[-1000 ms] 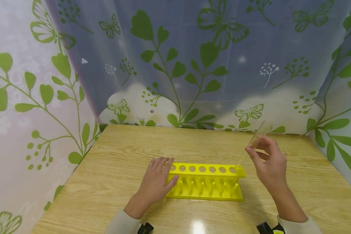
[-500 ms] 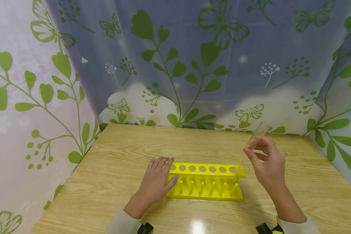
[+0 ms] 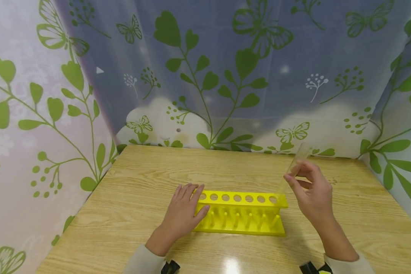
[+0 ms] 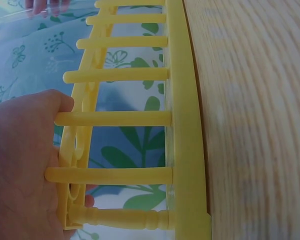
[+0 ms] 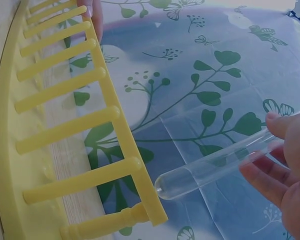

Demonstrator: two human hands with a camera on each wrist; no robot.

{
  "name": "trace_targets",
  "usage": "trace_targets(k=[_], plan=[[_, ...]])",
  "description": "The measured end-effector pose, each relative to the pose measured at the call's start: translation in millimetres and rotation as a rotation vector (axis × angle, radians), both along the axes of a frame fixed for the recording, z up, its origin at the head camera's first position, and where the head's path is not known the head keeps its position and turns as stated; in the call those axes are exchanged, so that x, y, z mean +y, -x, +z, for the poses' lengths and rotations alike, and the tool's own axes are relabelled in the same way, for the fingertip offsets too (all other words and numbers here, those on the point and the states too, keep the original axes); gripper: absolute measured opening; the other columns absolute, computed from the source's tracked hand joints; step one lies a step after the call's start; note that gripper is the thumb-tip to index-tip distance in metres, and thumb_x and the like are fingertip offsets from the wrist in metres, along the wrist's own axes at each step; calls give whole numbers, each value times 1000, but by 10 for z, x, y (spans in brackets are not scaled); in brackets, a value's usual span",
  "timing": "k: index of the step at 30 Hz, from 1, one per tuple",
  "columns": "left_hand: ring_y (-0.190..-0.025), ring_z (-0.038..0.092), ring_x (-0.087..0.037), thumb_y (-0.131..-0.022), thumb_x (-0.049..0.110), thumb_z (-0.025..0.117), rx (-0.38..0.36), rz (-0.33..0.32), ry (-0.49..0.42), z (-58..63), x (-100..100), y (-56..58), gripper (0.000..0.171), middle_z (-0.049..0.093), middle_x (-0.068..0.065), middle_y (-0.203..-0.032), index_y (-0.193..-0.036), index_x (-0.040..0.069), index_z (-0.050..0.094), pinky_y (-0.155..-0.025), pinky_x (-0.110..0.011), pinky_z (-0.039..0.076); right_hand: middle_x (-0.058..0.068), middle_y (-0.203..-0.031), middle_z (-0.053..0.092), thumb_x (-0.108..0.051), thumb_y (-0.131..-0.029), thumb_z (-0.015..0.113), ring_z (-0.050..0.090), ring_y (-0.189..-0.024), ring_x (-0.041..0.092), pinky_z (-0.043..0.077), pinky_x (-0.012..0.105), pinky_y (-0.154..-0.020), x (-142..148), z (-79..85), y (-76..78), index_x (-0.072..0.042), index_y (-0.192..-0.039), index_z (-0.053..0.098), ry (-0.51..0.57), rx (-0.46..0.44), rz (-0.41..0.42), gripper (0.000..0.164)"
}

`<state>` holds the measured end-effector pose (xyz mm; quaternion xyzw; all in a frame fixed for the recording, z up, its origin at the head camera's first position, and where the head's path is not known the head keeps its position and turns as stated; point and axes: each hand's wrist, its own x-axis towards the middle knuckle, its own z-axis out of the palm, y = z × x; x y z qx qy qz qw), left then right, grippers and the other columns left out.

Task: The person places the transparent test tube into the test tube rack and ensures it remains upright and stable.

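A yellow test tube rack (image 3: 239, 230) stands on the table, with a row of holes in its top bar and pegs along its base. My left hand (image 3: 183, 213) holds the rack's left end, the thumb in front of the top bar and fingertips behind it. Between thumb and fingers of my right hand (image 3: 315, 192) is a clear glass test tube (image 3: 300, 155), pinched and tilted. Its rounded lower end lies close to the rack's right end; in the right wrist view that end of the tube (image 5: 177, 185) appears beside the top bar. Whether they touch I cannot tell.
The wooden table (image 3: 150, 163) reaches back to a patterned curtain (image 3: 205, 95) with leaves and butterflies. Another patterned cloth (image 3: 31, 152) hangs along the left side. Black wrist devices (image 3: 170, 267) are strapped below both hands.
My right hand has moved slightly left with the test tube, which leans a little less. The left hand and the rack have stayed in place.
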<state>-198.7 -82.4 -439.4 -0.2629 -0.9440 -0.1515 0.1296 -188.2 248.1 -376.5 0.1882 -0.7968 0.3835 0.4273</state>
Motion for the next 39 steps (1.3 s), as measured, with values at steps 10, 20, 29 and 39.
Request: trace_targets(k=[10, 20, 29, 39], plan=[[-130, 42, -32, -98, 43, 52, 11, 0, 2, -3, -3, 2, 60, 49, -11, -137, -145, 7, 44, -113, -56, 24, 19, -86, 61, 23, -65, 76, 55, -90, -17, 45, 3, -72, 4, -2, 3, 12, -120, 54, -17, 2, -6, 60], [-130, 42, -32, -98, 43, 53, 16, -4, -6, -10, -5, 1, 60, 49, -12, -136, -144, 6, 44, -113, -56, 24, 18, -87, 61, 24, -65, 75, 55, -91, -17, 46, 4, -72, -1, -21, 17, 11, -121, 54, -20, 1, 3, 62], [-129, 43, -31, -98, 42, 53, 19, -5, -9, 6, -4, 1, 59, 49, -11, -136, -144, 6, 45, -113, -56, 25, 17, -87, 60, 24, -66, 75, 56, -89, -16, 46, 4, -70, -19, -22, 6, 11, -119, 54, -7, -23, 18, 58], [-129, 43, -32, -98, 42, 53, 19, -7, -8, -12, -5, 8, 59, 49, -12, -136, -144, 6, 45, -113, -56, 24, 15, -87, 61, 24, -67, 74, 56, -87, -16, 47, 4, -68, -19, -43, 3, 10, -120, 54, -13, -34, 25, 58]])
